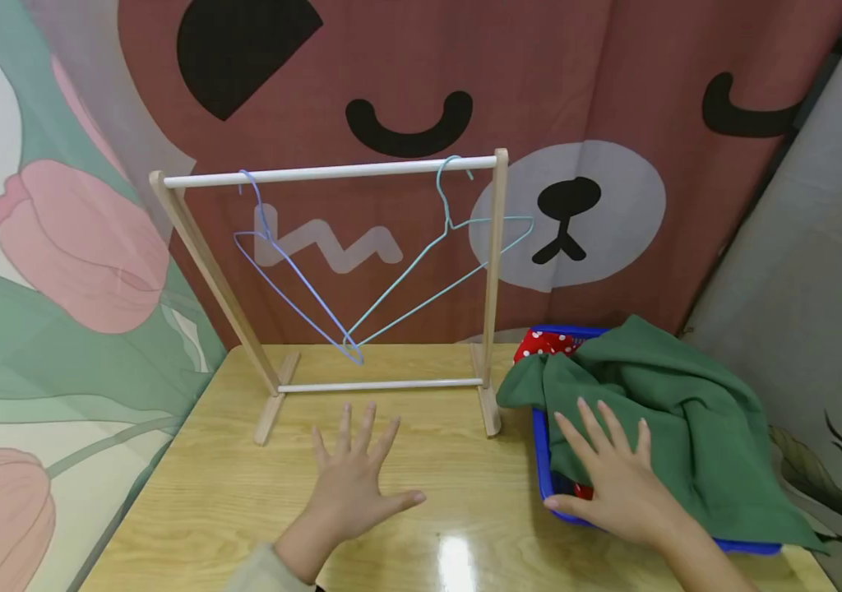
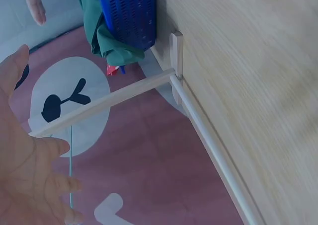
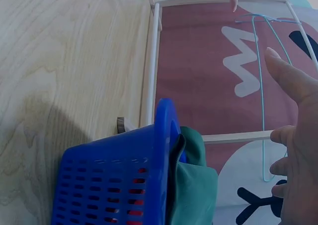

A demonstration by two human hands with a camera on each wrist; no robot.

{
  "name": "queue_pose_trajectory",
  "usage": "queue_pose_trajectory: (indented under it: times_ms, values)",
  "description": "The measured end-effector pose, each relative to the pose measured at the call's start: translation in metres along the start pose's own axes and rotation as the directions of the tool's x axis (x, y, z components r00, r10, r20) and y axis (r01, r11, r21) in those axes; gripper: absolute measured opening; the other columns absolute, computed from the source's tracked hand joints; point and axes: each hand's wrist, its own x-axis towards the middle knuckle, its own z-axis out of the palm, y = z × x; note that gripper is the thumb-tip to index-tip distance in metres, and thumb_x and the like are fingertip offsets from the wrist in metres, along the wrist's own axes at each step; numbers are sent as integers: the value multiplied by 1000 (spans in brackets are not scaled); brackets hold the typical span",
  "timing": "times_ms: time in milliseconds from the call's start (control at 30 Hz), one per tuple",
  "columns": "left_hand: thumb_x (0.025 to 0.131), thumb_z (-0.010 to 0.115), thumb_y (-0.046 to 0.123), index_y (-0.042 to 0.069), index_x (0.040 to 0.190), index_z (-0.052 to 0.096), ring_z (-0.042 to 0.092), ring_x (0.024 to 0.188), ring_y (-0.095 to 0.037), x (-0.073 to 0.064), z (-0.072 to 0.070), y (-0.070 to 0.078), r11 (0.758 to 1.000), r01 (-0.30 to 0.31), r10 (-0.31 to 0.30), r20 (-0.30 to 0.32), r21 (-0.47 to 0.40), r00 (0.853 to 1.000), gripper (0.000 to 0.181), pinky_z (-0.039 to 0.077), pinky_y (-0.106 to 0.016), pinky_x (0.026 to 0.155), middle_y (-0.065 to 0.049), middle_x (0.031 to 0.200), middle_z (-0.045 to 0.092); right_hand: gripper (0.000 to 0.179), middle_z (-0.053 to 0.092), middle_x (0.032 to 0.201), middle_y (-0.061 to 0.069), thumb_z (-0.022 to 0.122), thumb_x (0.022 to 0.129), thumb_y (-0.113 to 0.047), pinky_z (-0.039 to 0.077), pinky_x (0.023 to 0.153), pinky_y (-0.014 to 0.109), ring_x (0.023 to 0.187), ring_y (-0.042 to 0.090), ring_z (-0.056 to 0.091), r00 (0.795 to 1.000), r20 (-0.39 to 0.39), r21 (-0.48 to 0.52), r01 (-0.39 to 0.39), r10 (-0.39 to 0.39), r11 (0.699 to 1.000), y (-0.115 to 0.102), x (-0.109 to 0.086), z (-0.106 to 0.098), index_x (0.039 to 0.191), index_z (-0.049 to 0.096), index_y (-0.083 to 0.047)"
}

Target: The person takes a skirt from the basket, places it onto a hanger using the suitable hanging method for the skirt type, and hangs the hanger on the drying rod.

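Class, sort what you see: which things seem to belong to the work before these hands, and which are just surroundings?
Likely part of the work:
pale wooden rack with white rails
thin lilac hanger
thin turquoise hanger
green cloth
blue perforated plastic basket
red white-dotted cloth

Probably just surroundings:
brown cartoon-print fabric backdrop
pink-tulip-print fabric
pale grey fabric

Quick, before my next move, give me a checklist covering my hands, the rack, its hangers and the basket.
1. Left hand free: ok, fingers spread, holding nothing.
2. Right hand free: ok, fingers spread, holding nothing.
3. Pale wooden rack upright: ok, standing on the wood-grain table.
4. Purple wire hanger and turquoise wire hanger hooked on the white top rail: ok.
5. Green cloth fully inside the blue plastic basket: not ok, it drapes over the rim.
6. Red white-dotted cloth free of tangles: cannot tell, mostly covered.
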Motion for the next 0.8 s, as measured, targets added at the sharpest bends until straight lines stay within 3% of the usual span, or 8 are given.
queue_pose_trajectory:
  times_ms: [133,300,533,800]
  values:
    - [64,41,76,21,135,28,2,126,-39,3,3,5,999,-22,22,13,-38,1000,91,-1,-67,87,-12,141,15,90,7,141,18,51,69,-65,-19,84,62,126,36,-6,1000,13,21,-27,27,999,2,-3,1,138,20,-16]
    - [65,38,77,22,136,27,0,126,-39,7,6,13,998,-48,49,45,-32,998,91,0,-67,87,-11,142,11,90,10,140,20,51,68,-66,-14,83,66,126,37,-5,999,21,19,-49,49,999,7,-7,3,136,25,-12]
    - [64,35,79,24,137,25,-4,126,-36,13,8,20,999,-52,53,72,-14,996,92,0,-67,88,-10,142,9,91,8,140,20,49,69,-66,-20,83,62,126,36,-9,997,25,19,-73,73,997,12,-11,5,136,24,-11]
    - [64,35,78,23,137,25,-6,126,-37,17,9,28,996,-72,76,98,-44,992,91,-3,-67,87,-11,142,9,90,10,139,21,51,69,-65,-10,82,68,124,42,0,994,37,42,-108,107,993,17,-15,6,136,25,-10]
